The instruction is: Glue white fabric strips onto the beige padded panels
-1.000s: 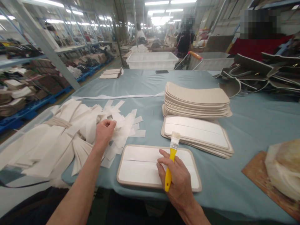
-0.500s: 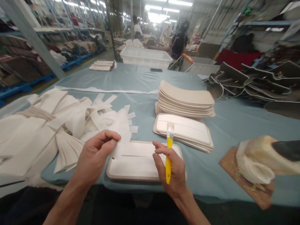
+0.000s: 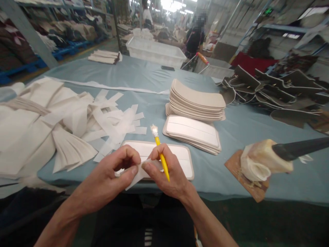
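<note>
My left hand (image 3: 110, 176) pinches a thin white strip (image 3: 135, 179) between thumb and fingertips. Opposite it, the thumb and fingers of my right hand (image 3: 171, 173) close on the same strip. A yellow-handled paintbrush (image 3: 163, 164) is also gripped in my right hand, its pale, caked bristles pointing up and away. Below both hands lies a beige, round-cornered panel (image 3: 183, 152) with a white sheet on top, partly covered by my fingers. Loose white strips (image 3: 119, 120) are spread beyond my left hand.
Beige panels (image 3: 196, 94) are stacked behind a lower pile of white-faced panels (image 3: 194, 130). At right, a crusted container (image 3: 257, 157) with a black handle stands on a brown board (image 3: 232, 163). White fabric bundles (image 3: 25, 137) lie left; dark grey pieces (image 3: 277, 92) are heaped far right.
Both hands have come together over the panel's front edge, and the right now pinches the strip too. The brush has moved left and tilts. The view has shifted slightly.
</note>
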Demonstrator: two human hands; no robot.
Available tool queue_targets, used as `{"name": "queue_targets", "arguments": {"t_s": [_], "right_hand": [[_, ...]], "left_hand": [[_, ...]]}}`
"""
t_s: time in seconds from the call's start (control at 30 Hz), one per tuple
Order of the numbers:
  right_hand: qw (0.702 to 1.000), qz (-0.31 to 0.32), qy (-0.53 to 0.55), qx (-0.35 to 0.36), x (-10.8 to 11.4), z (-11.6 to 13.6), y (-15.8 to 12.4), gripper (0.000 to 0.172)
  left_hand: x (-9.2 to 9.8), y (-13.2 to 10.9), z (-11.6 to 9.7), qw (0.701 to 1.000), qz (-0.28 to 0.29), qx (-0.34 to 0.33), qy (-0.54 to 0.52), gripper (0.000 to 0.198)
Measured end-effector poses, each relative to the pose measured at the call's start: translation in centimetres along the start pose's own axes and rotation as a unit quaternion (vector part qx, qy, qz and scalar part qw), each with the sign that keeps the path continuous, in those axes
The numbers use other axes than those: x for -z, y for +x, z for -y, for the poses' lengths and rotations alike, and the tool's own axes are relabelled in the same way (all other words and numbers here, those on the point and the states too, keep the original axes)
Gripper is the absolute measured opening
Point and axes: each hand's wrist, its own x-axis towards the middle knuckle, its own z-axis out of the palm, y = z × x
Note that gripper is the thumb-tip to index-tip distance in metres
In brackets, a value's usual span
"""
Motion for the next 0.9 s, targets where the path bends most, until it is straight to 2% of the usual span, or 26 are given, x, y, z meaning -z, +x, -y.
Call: {"name": "queue_targets", "arguments": {"t_s": [0.1, 0.2, 0.33, 0.5, 0.67, 0.77, 0.9], "right_hand": [[0.997, -0.013, -0.071, 0.003, 0.0, 0.3, -0.3, 0.016], [0.993, -0.017, -0.114, 0.038, 0.2, 0.5, -0.8, 0.008], [0.988, -0.010, -0.128, 0.084, -0.1, 0.1, -1.5, 0.007], [0.985, 0.010, -0.161, 0.068, -1.3, -0.6, -2.2, 0.005], [0.977, 0.037, -0.190, 0.090, -2.7, -1.0, -2.1, 0.011], [0.962, 0.018, -0.252, 0.109, -3.7, -1.6, -1.7, 0.013], [0.943, -0.015, -0.322, 0.086, -5.0, -2.9, -0.8, 0.013]], "left_hand": [[-0.6, -0.2, 1.5, 0.997, -0.078, 0.023, -0.001, 0.011], [-1.3, -0.9, 3.2, 0.989, -0.122, 0.079, -0.024, 0.019], [-2.2, -2.3, 4.7, 0.973, -0.142, 0.144, -0.112, 0.035], [-3.1, -3.6, 5.7, 0.955, -0.144, 0.197, -0.168, 0.048], [-3.0, -4.2, 7.0, 0.958, -0.187, 0.190, -0.109, 0.049], [-2.8, -4.1, 7.6, 0.957, -0.214, 0.176, -0.088, 0.051], [-2.5, -3.8, 8.3, 0.949, -0.262, 0.175, -0.025, 0.048]]}}
